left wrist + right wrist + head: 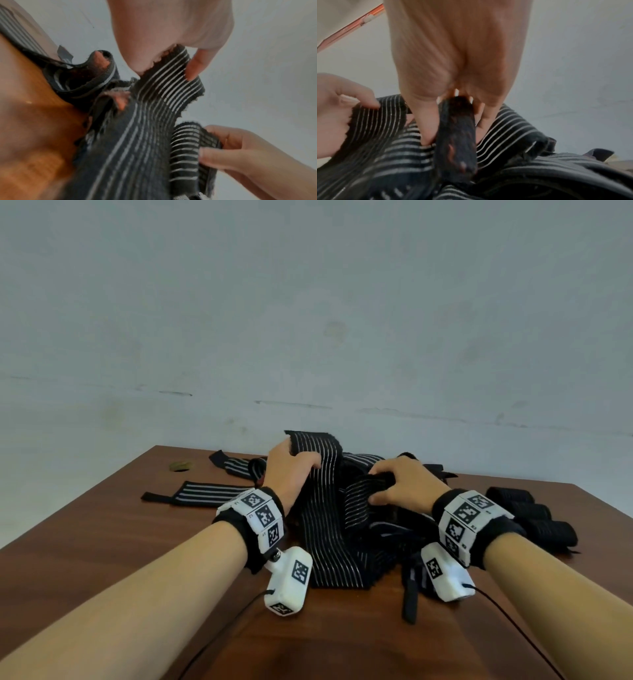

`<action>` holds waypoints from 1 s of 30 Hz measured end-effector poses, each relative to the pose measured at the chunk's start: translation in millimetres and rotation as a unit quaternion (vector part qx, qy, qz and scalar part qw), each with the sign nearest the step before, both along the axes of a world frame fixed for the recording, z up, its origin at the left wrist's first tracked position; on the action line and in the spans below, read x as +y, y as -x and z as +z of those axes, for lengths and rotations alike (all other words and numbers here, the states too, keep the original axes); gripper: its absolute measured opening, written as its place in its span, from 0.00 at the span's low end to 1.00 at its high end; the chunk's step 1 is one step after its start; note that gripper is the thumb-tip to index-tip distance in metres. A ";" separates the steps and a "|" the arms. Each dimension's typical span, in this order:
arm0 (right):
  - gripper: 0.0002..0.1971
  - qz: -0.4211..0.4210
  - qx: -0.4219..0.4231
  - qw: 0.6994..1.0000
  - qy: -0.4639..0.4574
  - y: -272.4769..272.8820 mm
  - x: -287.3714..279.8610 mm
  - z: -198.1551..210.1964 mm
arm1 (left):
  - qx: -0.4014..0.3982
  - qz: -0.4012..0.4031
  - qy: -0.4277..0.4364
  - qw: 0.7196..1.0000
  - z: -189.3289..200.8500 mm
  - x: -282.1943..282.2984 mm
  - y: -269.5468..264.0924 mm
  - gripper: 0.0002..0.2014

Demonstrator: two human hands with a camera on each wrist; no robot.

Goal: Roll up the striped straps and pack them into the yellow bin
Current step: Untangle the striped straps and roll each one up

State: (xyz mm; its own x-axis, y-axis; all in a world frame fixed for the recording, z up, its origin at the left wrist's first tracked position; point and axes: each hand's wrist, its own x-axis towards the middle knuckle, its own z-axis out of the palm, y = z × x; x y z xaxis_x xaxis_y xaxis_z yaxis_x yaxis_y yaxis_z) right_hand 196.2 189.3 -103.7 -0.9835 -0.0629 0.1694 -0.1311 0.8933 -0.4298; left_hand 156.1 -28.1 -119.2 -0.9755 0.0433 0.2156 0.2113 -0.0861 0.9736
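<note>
- Our left hand point(289, 470) grips the raised end of a wide striped strap point(322, 508), fingers point(197, 67) curled over its frayed edge with the thumb beneath.
- Our right hand point(397, 484) pinches a bunched fold of strap just right of that strap, fingers point(426, 121) closed round a dark narrow band point(455, 135).
- The strap runs from our left hand down to the worktop point(120, 542), lying on top of the tangled pile point(394, 529).
- Risk, as we judge it: both hands may hold different straps, so pulling could drag the whole pile and knot it tighter.
- Risk: the frayed, stretchy edge could slip, and a loose start would make a crooked roll.
- The strap is black with thin pale lengthwise stripes, soft and floppy.
- Right of the pile lie rolled straps point(534, 515); left of it, flat straps point(205, 493).
- The yellow bin is not in view.
</note>
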 end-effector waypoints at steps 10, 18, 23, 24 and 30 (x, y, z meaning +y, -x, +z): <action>0.19 -0.010 0.054 0.994 0.097 -1.7 -6.2 1.3 | -0.005 0.020 0.012 1.000 -10.4 11.4 4.8 0.09; 0.50 0.019 -0.096 0.983 -0.155 3.7 2.7 -17.0 | -0.006 -0.001 -0.006 1.000 -13.7 8.7 5.8 0.19; 0.31 0.013 -0.101 0.969 -0.224 6.8 0.3 -16.9 | 0.029 -0.007 0.019 0.999 -13.4 12.2 -2.5 0.05; 0.22 0.023 -0.076 0.975 -0.208 5.3 0.3 -13.8 | 0.037 -0.006 0.019 0.999 -12.5 12.9 -5.7 0.08; 0.11 -0.109 0.195 0.974 -0.036 -5.3 -6.6 11.0 | 0.046 0.016 -0.048 0.998 17.1 13.5 -8.4 0.19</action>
